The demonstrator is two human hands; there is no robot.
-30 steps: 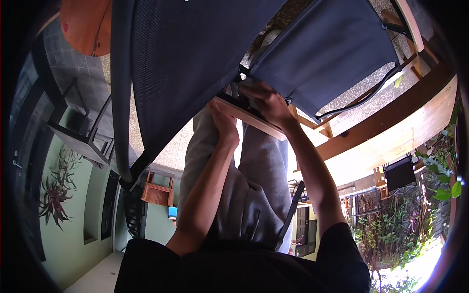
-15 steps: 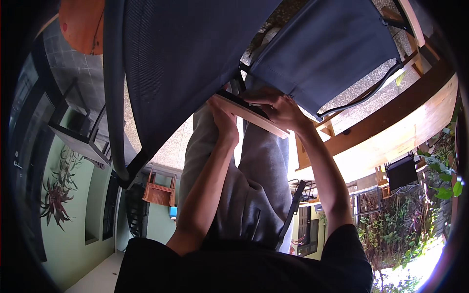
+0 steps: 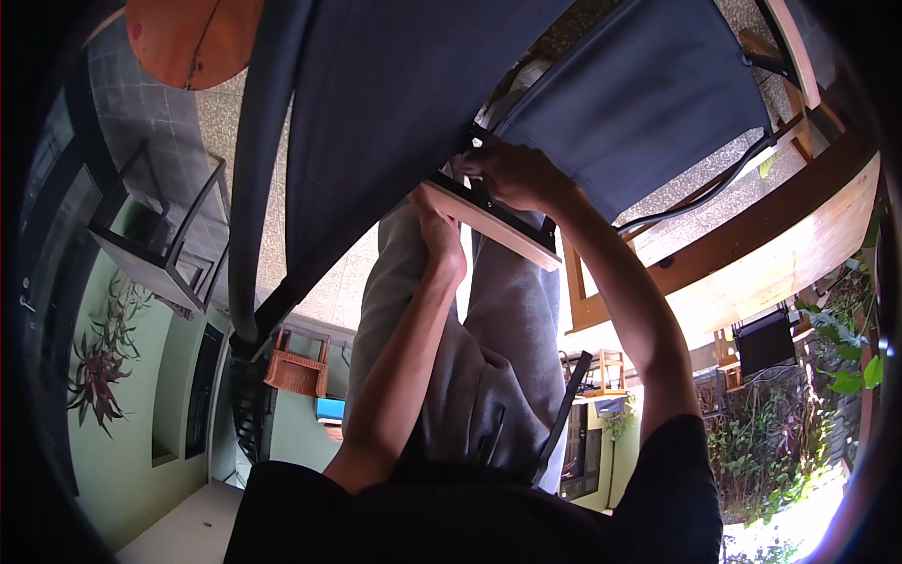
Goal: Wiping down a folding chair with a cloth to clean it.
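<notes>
A dark fabric folding chair with a black metal frame fills the space before me, one fabric panel (image 3: 395, 103) on the left and another panel (image 3: 629, 108) on the right. Between them, in front of my legs, is its pale wooden armrest (image 3: 503, 235), with a black metal bracket along its upper side. My left hand (image 3: 437, 226) is closed round the armrest's left end, its fingers partly hidden. Just above the bracket, my right hand (image 3: 521, 177) has its fingers bent together by the frame joint (image 3: 481, 133). What those fingers hold, if anything, is hidden.
At right stands a curved-edged wooden table (image 3: 752, 254). A dark metal frame stand (image 3: 160, 249) is on the left, with a round orange-brown wooden top (image 3: 193, 42) at upper left. A wicker chair (image 3: 296, 367) and hanging greenery (image 3: 770, 442) appear farther off.
My right hand has moved up and left from the armrest toward the frame joint, uncovering more of the bracket. My left hand keeps its hold. The left panel appears shifted right.
</notes>
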